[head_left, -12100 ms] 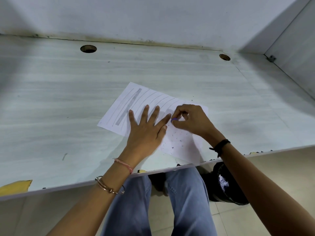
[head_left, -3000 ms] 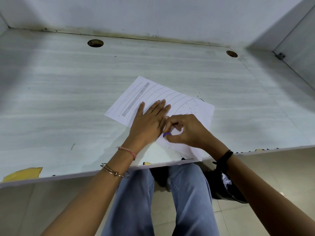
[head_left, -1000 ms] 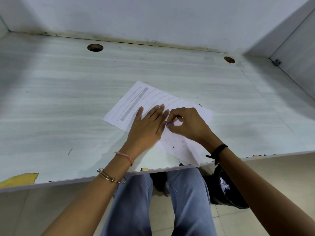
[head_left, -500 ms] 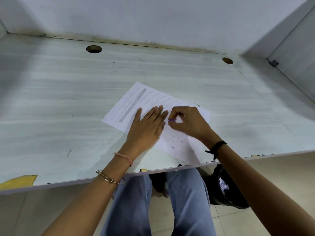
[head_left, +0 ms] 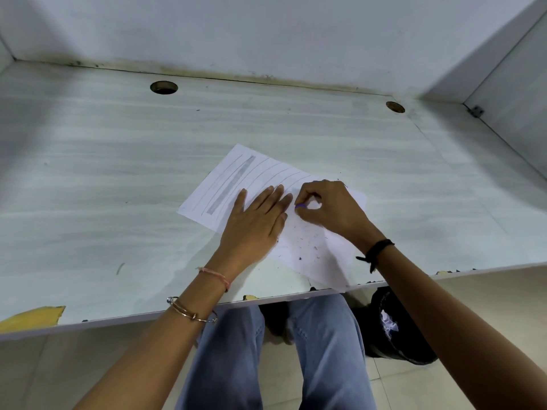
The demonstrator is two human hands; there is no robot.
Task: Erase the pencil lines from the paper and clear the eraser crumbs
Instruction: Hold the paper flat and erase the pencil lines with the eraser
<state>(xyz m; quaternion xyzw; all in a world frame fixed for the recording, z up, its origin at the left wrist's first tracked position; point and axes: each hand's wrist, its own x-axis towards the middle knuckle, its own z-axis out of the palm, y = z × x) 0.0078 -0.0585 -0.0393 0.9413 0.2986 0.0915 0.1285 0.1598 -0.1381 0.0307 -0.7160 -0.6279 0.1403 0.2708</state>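
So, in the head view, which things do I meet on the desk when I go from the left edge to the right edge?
yellow chipped patch → left hole → left hand → purple eraser → right hand → right hole → metal bracket

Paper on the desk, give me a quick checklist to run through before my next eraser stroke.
1. Sheet pinned: the left hand lies flat on the paper. Ok.
2. Eraser gripped: the right hand pinches the purple eraser at its fingertips. Ok.
3. Lines gone: pencil lines and a shaded bar show unerased at the sheet's far left end. Not ok.
4. Crumbs cleared: eraser crumbs dot the near part of the paper. Not ok.
5. Sheet fully on the desk: its near corner reaches the front edge; whether it overhangs, cannot tell.
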